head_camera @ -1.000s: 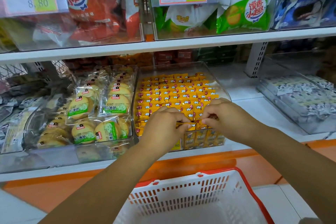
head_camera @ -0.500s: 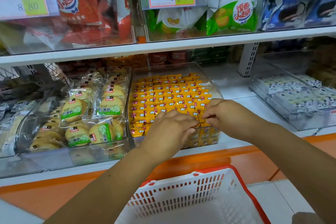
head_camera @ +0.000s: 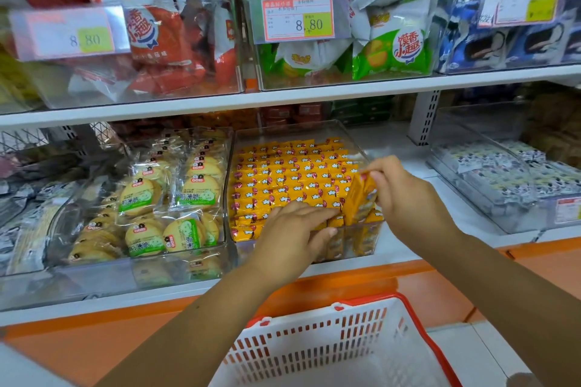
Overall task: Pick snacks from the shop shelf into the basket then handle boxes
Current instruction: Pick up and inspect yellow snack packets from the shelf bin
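Observation:
A clear bin (head_camera: 356,143) on the lower shelf holds rows of small yellow snack packets (head_camera: 283,179). My right hand (head_camera: 405,198) pinches a few yellow packets (head_camera: 358,198) and has them lifted and tilted above the bin's front right corner. My left hand (head_camera: 292,236) lies with straight fingers on the front rows of packets, pressing them down. Below the shelf stands a white basket with a red rim (head_camera: 330,352), and I see nothing inside it.
Left of the yellow packets is a clear bin of round biscuits in green-labelled wrappers (head_camera: 176,207). A bin of black-and-white packets (head_camera: 503,173) stands to the right. The upper shelf carries bins of red (head_camera: 151,38), green (head_camera: 390,47) and blue (head_camera: 509,44) bags with price tags.
My right hand has pulled yellow packets up out of the front row and tipped them. My left hand has flattened onto the packets. The view has moved closer to the shelf.

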`<state>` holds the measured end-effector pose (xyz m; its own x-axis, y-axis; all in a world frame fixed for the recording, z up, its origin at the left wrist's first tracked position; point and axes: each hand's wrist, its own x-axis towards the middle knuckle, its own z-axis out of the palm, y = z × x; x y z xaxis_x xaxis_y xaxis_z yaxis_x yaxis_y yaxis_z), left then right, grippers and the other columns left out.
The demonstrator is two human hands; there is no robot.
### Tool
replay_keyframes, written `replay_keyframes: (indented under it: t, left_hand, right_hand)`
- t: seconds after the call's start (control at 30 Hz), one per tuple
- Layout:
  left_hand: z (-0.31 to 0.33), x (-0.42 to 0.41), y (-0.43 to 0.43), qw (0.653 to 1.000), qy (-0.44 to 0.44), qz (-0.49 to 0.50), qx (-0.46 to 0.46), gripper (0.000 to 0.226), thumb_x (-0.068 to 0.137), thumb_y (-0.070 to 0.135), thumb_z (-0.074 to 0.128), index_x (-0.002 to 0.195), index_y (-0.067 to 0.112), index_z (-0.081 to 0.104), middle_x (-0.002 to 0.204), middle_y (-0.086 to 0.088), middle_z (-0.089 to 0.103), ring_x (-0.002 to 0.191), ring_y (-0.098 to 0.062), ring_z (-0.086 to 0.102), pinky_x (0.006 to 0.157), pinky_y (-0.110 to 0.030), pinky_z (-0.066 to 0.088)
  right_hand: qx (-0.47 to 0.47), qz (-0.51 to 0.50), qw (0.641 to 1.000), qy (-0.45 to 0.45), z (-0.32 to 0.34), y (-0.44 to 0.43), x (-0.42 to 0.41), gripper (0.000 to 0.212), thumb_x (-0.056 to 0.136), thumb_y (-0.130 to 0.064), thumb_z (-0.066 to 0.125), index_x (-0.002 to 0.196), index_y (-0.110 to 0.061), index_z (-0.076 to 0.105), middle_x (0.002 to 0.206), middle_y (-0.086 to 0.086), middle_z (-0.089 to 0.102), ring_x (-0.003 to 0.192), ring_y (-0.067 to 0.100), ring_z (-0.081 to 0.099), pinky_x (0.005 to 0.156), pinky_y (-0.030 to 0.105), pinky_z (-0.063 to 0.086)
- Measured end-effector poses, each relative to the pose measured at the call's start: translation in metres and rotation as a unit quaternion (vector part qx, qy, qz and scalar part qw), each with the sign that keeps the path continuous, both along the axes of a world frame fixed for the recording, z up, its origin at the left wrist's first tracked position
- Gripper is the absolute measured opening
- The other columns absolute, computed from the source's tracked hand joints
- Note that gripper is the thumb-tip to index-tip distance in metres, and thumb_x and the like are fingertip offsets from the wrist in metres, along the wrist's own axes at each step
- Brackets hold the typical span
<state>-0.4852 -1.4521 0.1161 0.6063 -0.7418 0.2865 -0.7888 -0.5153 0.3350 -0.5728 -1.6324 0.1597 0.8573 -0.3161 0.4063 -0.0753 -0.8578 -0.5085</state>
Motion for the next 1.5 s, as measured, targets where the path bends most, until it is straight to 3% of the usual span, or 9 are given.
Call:
replay_keyframes:
  t: [0.13, 0.23, 0.47, 0.57, 0.8, 1.03, 1.2, 1.37, 1.5]
  left_hand:
    - [0.006, -0.007, 0.001, 0.988, 0.11, 0.033, -0.102, 0.051, 0.096, 0.047, 0.055, 0.145, 0.039, 0.043, 0.127, 0.012, 0.052, 0.121, -0.007, 0.044, 0.101, -0.025, 0.039]
    - [0.009, -0.01, 0.004, 0.962, 0.201, 0.029, -0.184, 0.04, 0.096, 0.04, 0.057, 0.136, 0.036, 0.056, 0.12, 0.014, 0.059, 0.112, -0.005, 0.054, 0.09, -0.019, 0.046]
    - [0.031, -0.011, 0.021, 0.873, 0.361, 0.056, -0.323, 0.014, 0.099, 0.025, 0.056, 0.109, 0.034, 0.059, 0.106, 0.007, 0.067, 0.09, -0.01, 0.072, 0.078, -0.023, 0.058]
    - [0.039, -0.01, 0.029, 0.812, 0.447, 0.062, -0.369, 0.015, 0.097, 0.02, 0.059, 0.112, 0.021, 0.058, 0.113, -0.001, 0.064, 0.087, -0.021, 0.075, 0.073, -0.037, 0.062]
    - [0.044, 0.006, 0.042, 0.75, 0.514, 0.031, -0.416, 0.023, 0.091, 0.004, 0.061, 0.114, 0.005, 0.064, 0.11, -0.014, 0.074, 0.094, -0.031, 0.074, 0.069, -0.025, 0.061]
    - [0.043, 0.012, 0.048, 0.771, 0.512, 0.026, -0.379, 0.023, 0.098, 0.011, 0.052, 0.118, 0.009, 0.065, 0.106, -0.008, 0.076, 0.097, -0.025, 0.074, 0.078, -0.025, 0.06]
    - [0.043, 0.017, 0.056, 0.741, 0.545, -0.023, -0.392, 0.044, 0.082, 0.004, 0.063, 0.125, 0.014, 0.062, 0.112, -0.013, 0.073, 0.104, -0.027, 0.071, 0.082, -0.025, 0.059]
    - [0.04, 0.019, 0.055, 0.783, 0.481, 0.045, -0.391, 0.01, 0.086, 0.013, 0.066, 0.094, 0.012, 0.072, 0.086, -0.006, 0.075, 0.089, -0.022, 0.075, 0.071, -0.025, 0.061]
    - [0.039, 0.014, 0.049, 0.81, 0.427, 0.067, -0.395, 0.019, 0.093, 0.014, 0.063, 0.075, 0.01, 0.063, 0.069, 0.008, 0.061, 0.083, -0.012, 0.07, 0.09, -0.036, 0.057]
  right_hand:
    - [0.081, 0.007, 0.986, -0.145, 0.005, 0.009, -0.007, 0.02, 0.104, -0.028, 0.035, 0.11, -0.026, 0.054, 0.084, -0.004, 0.066, 0.076, 0.014, 0.063, 0.062, 0.029, 0.047]
    - [0.166, 0.037, 0.966, -0.195, 0.005, 0.018, -0.007, 0.015, 0.105, -0.021, 0.038, 0.1, -0.03, 0.049, 0.092, -0.003, 0.069, 0.079, 0.007, 0.068, 0.067, 0.02, 0.055]
    - [0.508, 0.075, 0.853, -0.093, 0.015, 0.027, 0.0, 0.012, 0.103, -0.012, 0.045, 0.095, -0.013, 0.053, 0.099, 0.015, 0.072, 0.084, 0.026, 0.075, 0.074, 0.04, 0.06]
    - [0.507, 0.106, 0.854, -0.055, 0.015, 0.025, 0.001, 0.013, 0.093, -0.016, 0.062, 0.098, -0.009, 0.053, 0.094, 0.013, 0.073, 0.079, 0.034, 0.074, 0.068, 0.043, 0.058]
    - [0.591, 0.182, 0.786, -0.009, 0.012, 0.013, 0.005, 0.04, 0.078, -0.012, 0.064, 0.114, 0.0, 0.055, 0.108, 0.021, 0.072, 0.097, 0.038, 0.072, 0.081, 0.033, 0.061]
    - [0.614, 0.179, 0.769, 0.013, 0.008, 0.012, 0.01, 0.045, 0.081, -0.013, 0.06, 0.123, 0.003, 0.055, 0.111, 0.021, 0.072, 0.098, 0.036, 0.072, 0.075, 0.029, 0.061]
    - [0.65, 0.194, 0.734, 0.018, 0.008, 0.009, 0.01, 0.039, 0.092, 0.003, 0.051, 0.131, -0.002, 0.052, 0.12, 0.026, 0.066, 0.105, 0.039, 0.069, 0.083, 0.032, 0.06]
    - [0.579, 0.155, 0.8, 0.007, 0.006, 0.012, 0.008, 0.029, 0.078, -0.012, 0.066, 0.104, 0.001, 0.06, 0.107, 0.023, 0.071, 0.095, 0.034, 0.073, 0.077, 0.03, 0.061]
    - [0.563, 0.135, 0.815, -0.028, 0.003, 0.015, 0.009, 0.017, 0.075, -0.018, 0.068, 0.076, -0.005, 0.057, 0.096, 0.015, 0.074, 0.094, 0.028, 0.073, 0.083, 0.03, 0.06]
